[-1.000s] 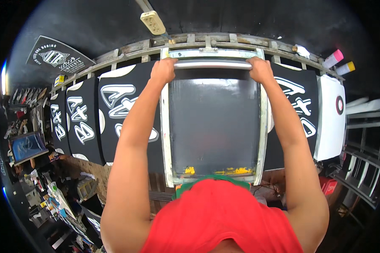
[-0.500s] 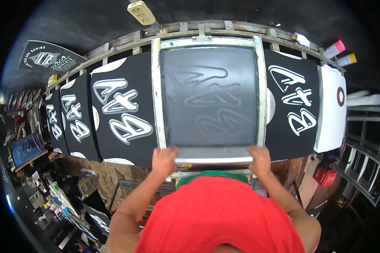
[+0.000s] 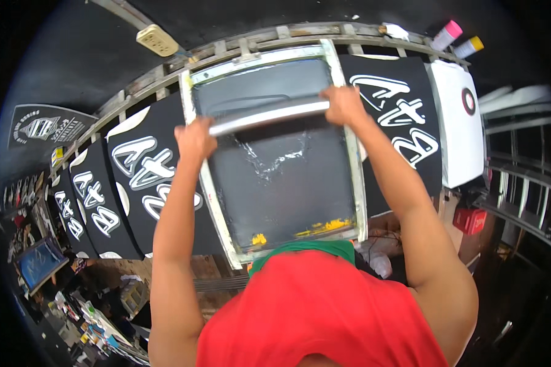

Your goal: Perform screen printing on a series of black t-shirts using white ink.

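Note:
A squeegee with a pale, shiny bar [image 3: 269,118] lies across a screen printing frame [image 3: 356,196], over its upper part. My left hand [image 3: 196,139] is closed around the bar's left end, beside the frame's left rail. At the other end my right hand [image 3: 348,105] grips it too, slightly farther away. Wet, glossy streaks [image 3: 278,160] mark the dark mesh [image 3: 281,202] nearer to me. Yellow patches [image 3: 324,228] show along the frame's near edge. What lies under the mesh is mostly hidden.
Black printed panels with white lettering lie on both sides, one at left [image 3: 165,119] and one at right [image 3: 416,85]. A white panel [image 3: 453,128] follows at far right. Behind the wooden rail are a power strip [image 3: 157,40], a pink-capped can [image 3: 447,35] and a yellow-capped can [image 3: 469,46].
Both hands have pushed the squeegee from the frame's near edge to its far part. Faint lettering seen through the mesh is now mostly gone, and glossy streaks show. The view has tilted.

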Action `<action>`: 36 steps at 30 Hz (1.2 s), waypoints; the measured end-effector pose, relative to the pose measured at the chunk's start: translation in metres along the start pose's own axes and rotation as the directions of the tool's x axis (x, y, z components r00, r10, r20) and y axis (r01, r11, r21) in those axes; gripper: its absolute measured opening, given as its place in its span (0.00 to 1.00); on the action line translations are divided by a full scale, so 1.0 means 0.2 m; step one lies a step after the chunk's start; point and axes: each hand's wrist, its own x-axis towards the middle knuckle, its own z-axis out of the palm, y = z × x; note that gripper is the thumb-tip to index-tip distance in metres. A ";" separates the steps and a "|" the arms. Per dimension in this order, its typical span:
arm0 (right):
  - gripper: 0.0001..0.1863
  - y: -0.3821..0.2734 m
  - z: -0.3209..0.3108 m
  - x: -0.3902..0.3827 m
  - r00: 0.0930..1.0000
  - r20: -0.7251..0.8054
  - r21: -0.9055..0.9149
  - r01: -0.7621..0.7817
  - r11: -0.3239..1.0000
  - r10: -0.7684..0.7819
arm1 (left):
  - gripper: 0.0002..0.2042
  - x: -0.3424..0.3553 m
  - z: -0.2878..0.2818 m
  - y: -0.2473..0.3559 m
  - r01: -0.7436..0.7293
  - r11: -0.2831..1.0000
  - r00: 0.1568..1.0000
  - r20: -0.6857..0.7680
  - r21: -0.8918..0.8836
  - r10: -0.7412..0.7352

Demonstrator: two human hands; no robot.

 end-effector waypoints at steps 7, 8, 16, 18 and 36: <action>0.25 -0.08 0.35 -1.35 0.998 0.035 0.120 0.041 0.992 -0.045 | 0.25 -1.26 0.01 0.33 -0.063 0.994 0.979 0.190 -0.093 0.079; 0.23 -0.09 0.39 -1.46 1.000 0.011 0.166 0.026 0.986 -0.028 | 0.25 -1.38 -0.01 0.37 -0.044 0.992 0.976 0.205 -0.120 0.069; 0.21 -0.06 0.13 -0.92 0.994 -0.090 0.152 0.076 0.985 -0.063 | 0.20 -0.82 -0.17 0.20 -0.066 0.986 0.997 -0.058 -0.154 0.057; 0.18 -0.06 0.00 -0.54 0.954 -0.281 0.072 0.126 0.989 -0.101 | 0.18 -0.46 -0.21 0.12 -0.085 0.989 0.976 -0.212 -0.124 0.057; 0.36 0.09 -0.31 0.56 1.000 -0.011 0.013 0.021 1.000 -0.021 | 0.30 0.66 -0.27 -0.15 0.030 0.971 0.994 0.109 -0.237 -0.004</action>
